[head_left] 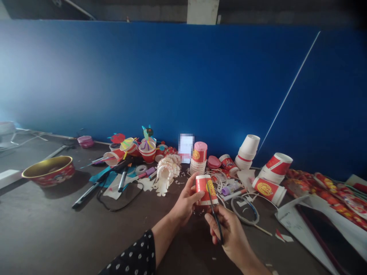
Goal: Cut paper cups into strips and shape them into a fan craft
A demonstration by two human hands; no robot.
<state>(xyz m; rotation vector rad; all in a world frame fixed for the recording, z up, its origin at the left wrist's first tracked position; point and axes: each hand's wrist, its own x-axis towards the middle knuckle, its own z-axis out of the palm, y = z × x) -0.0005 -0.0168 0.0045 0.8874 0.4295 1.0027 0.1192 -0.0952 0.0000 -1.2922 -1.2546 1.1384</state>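
My left hand point(188, 201) grips a red and white paper cup point(202, 190) with a gold emblem, its fingers around the left side and the thumb across the front. In my right hand point(226, 229) is a pair of black-handled scissors point(217, 221), the blades pointing up against the cup's right part. Whether the blades have cut into the paper I cannot tell. Just behind the held cup stands a stack of paper cups point(197, 167) topped by a pink-capped red one. A cut white paper piece with curled strips point(166, 173) lies to the left.
At left stands a gold-rimmed red bowl point(48, 175). Markers point(122, 179), a cutter knife point(86, 194) and decorated cups point(147, 152) lie near it. More paper cups point(268, 189), a tape-wrapped ring point(245, 210) and a dark phone point(329, 236) are at right. A blue partition point(183, 80) closes the back.
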